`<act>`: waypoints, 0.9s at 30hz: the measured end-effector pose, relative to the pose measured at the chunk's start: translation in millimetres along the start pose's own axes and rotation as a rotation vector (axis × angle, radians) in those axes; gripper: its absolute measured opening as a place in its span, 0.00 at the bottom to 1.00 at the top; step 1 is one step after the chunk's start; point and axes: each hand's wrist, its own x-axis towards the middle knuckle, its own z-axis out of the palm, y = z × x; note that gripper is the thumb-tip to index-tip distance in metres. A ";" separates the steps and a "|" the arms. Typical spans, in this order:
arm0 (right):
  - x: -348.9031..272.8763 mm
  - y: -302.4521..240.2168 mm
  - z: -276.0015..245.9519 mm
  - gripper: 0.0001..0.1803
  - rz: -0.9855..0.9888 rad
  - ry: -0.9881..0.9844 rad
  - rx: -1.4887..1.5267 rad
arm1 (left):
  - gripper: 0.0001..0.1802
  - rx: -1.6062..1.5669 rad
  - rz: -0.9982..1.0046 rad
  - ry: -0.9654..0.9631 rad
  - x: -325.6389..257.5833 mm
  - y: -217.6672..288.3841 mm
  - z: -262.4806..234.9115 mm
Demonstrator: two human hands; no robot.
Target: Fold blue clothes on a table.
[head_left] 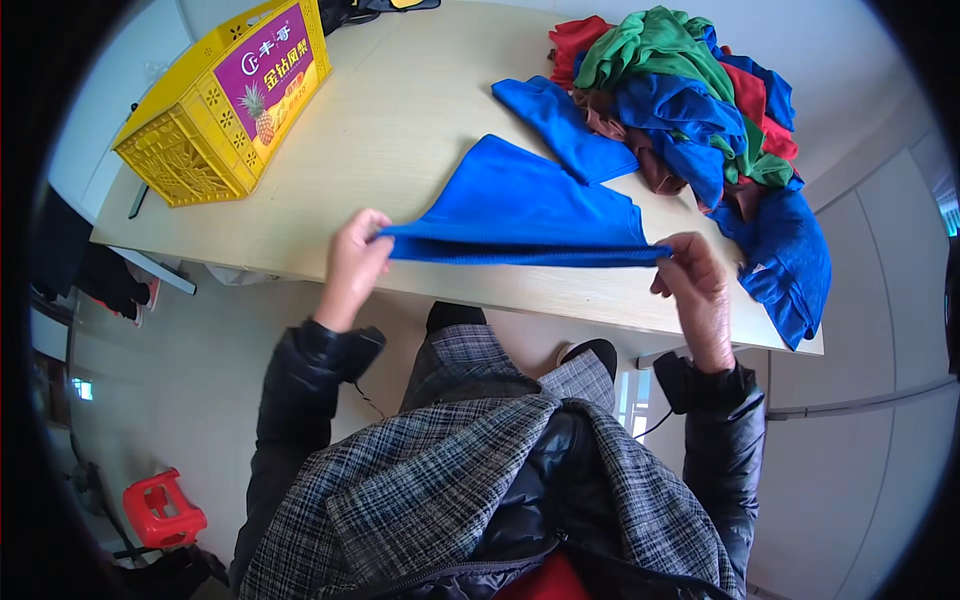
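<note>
A blue cloth [540,205] is stretched between my two hands over the near edge of the table, its far part lying on the tabletop. My left hand [355,255] pinches its near left corner. At the near right corner, my right hand [695,280] grips the cloth between thumb and fingers. The held edge runs nearly straight, with a darker fold along it. Just beyond lies another blue cloth [570,130], loosely folded, close to a heap of cloths [680,100] in blue, green, red and brown.
A yellow plastic crate [190,150] with a purple panel stands at the table's far left. More blue cloth [795,265] hangs toward the right edge of the pale table [400,100]. A red stool [165,508] is on the floor at lower left. White cabinets [850,300] stand at right.
</note>
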 end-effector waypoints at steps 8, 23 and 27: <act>61.8 -93.1 -14.6 0.08 -0.240 0.118 -0.171 | 0.10 -0.307 0.247 -0.314 67.6 147.2 -76.2; 97.5 -100.9 14.1 0.10 -0.267 -0.246 -0.111 | 0.15 -0.366 0.459 -0.057 93.1 151.4 -126.2; 98.0 -25.2 34.0 0.07 0.073 -0.790 -0.368 | 0.14 -0.173 0.094 -0.133 52.9 42.9 -139.3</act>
